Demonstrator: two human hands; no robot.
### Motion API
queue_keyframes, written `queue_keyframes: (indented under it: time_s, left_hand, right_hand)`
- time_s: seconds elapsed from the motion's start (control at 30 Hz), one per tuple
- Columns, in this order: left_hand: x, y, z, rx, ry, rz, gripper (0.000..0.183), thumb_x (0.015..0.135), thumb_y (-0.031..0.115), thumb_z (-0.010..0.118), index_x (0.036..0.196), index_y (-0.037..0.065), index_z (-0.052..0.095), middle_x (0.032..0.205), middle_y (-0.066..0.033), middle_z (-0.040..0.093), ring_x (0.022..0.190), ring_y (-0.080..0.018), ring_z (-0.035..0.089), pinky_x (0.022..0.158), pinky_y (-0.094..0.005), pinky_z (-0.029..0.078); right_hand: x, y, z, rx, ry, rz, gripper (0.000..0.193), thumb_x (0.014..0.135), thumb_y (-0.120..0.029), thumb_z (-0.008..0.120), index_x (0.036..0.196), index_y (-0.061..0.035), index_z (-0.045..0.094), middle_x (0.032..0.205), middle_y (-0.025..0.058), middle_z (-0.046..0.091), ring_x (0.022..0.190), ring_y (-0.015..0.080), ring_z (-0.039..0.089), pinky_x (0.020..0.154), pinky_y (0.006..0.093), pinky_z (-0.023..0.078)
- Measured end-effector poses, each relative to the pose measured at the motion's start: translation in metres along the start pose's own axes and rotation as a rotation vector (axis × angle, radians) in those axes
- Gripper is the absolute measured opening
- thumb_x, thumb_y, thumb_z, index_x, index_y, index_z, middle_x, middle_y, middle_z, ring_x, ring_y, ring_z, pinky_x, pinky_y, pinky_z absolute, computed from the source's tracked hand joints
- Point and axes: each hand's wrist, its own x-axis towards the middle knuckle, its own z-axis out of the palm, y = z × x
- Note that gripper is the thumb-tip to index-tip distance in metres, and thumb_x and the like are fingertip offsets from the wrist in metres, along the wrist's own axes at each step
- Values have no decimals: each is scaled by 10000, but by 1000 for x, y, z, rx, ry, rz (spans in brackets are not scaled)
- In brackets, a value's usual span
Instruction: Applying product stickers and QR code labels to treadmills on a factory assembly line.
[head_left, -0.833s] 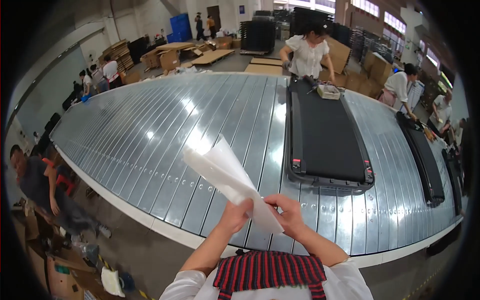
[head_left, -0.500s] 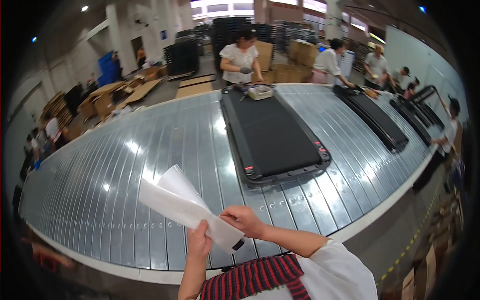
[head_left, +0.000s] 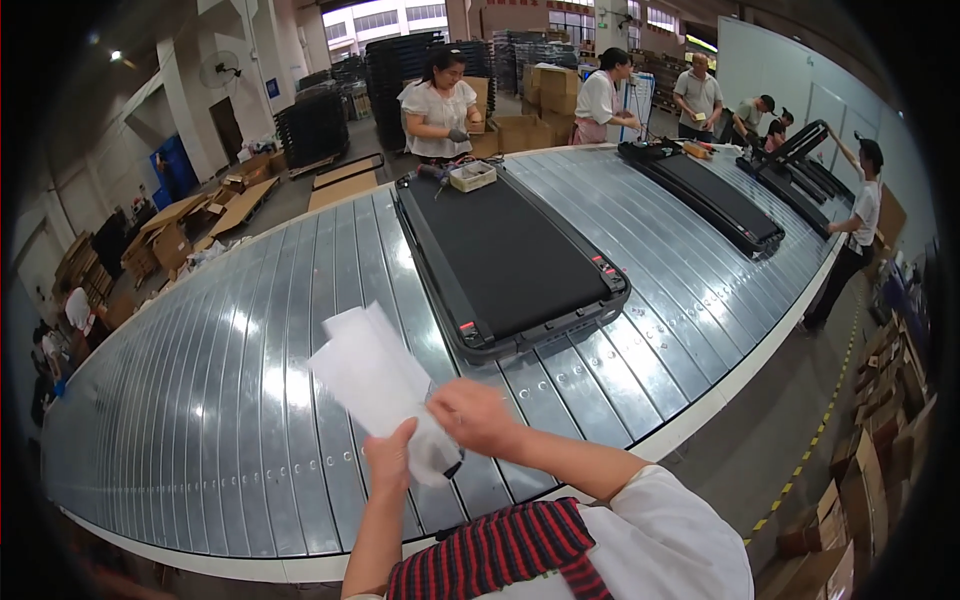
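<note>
While we looked down past the red-and-black striped cloth (head_left: 490, 550) on the person's front, we saw the left hand (head_left: 388, 460) clamped on a white sheet (head_left: 368, 365), with the thumb pressed over its lower part. The right hand (head_left: 478, 415) was closed, and its fingertips pinched the right edge of the same sheet. We judged that the step in hand was the handling of this sheet, and that the next move called for a steady left grip while the right fingers worked the edge. Both hands held the sheet above the slatted metal table (head_left: 270, 440). Just beyond it lay a flat black machine (head_left: 510, 250), bearing a pale tray (head_left: 473, 176) near its far end, and behind stood a co-worker (head_left: 438, 110).
</note>
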Motion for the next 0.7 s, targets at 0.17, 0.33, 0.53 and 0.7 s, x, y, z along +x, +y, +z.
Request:
queue_keyframes:
  time_s: [0.17,0.33,0.53,0.7]
  left_hand:
    - [24,-54,-16,-37,-160,-62,176,688,23,562,861,-11,567,817,-48,578,687,-113,527,578,-246,427]
    - [1,-31,15,319,-133,72,155,726,74,524,859,8,569,784,-24,571,660,-97,515,554,-242,429]
    - [-17,-34,61,599,-220,155,127,717,45,543,837,17,576,743,4,555,640,-84,497,532,-236,415]
    - [-3,-54,84,1041,-341,307,151,713,123,567,817,16,584,724,-44,590,649,-108,529,567,-269,431]
  right_hand:
    - [-18,-23,3,-117,-375,-367,156,734,-183,570,798,-48,525,783,76,519,776,253,514,660,337,441]
    - [-17,-3,-24,-106,-375,-236,154,740,-182,554,829,-60,523,831,62,509,800,242,508,649,325,440]
    - [-27,33,-66,-210,-474,-199,67,701,-114,525,727,-63,489,757,76,476,737,244,491,616,339,429]
    - [-26,66,-91,-99,-379,-89,109,710,-114,523,802,-56,517,802,98,502,794,270,506,650,370,436]
